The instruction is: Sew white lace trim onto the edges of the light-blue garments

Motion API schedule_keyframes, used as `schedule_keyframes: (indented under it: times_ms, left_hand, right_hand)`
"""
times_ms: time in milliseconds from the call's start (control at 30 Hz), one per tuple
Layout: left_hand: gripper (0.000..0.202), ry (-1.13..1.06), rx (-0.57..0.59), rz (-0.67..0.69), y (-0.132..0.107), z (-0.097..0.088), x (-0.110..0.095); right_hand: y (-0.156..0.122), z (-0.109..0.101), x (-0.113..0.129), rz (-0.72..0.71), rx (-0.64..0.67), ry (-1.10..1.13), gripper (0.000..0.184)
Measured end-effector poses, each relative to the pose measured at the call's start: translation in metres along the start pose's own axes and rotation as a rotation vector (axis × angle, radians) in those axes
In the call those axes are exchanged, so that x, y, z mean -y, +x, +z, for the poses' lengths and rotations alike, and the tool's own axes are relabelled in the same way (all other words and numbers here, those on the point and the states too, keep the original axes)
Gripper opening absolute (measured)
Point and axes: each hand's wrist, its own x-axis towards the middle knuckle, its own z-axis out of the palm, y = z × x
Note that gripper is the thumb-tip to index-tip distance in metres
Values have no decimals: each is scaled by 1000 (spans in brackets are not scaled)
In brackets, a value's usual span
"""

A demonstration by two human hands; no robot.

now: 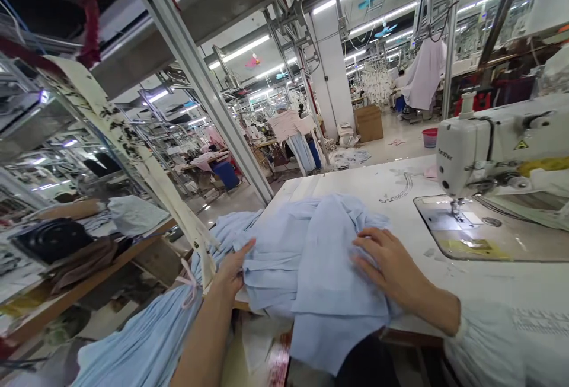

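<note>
A stack of light blue fabric pieces (pixel 275 256) lies folded at the front edge of the white sewing table. Across its right part drapes another light blue piece (pixel 338 274), whose lower end hangs over the edge. At the stack's left side is my left hand (pixel 233 268), one digit stretched out along the cloth; its other fingers are mostly hidden. My right hand (pixel 393 262) rests on the right side of the draped piece, fingers apart and slightly bent. Neither hand visibly grips the cloth.
A white sewing machine (pixel 471 150) with its needle area lit stands on the right of the table (pixel 409 197). More blue fabric (pixel 137 339) hangs at lower left, beside a slanting cream cloth strip (pixel 146 168). A metal post (pixel 200 79) rises behind the table.
</note>
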Motion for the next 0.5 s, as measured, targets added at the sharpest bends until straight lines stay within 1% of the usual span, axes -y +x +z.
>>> schedule_keyframes:
  times_ms: [67,167,233,267,333,400,500]
  left_hand:
    - [27,78,-20,26,0,2,7]
    - [28,190,-74,108,1,5,15]
    - [29,258,-111,157,3,6,18]
    - [29,290,-130,174,4,5,19]
    - [30,355,-169,193,7,4,21]
    - [31,425,-221,193,11,1,23]
    - [34,527,-290,195,18,-5,26]
  right_hand:
    - [20,5,26,-88,57,-1,28]
    - [47,21,63,-226,202,-7,30]
    - [59,29,76,-241,286,-31,35]
    - [62,30,78,-228,313,-43,36]
    - [65,25,74,-171,335,-57,35]
    - [62,12,62,-90,327,-48,32]
    - [54,-17,32,63,269,5,29]
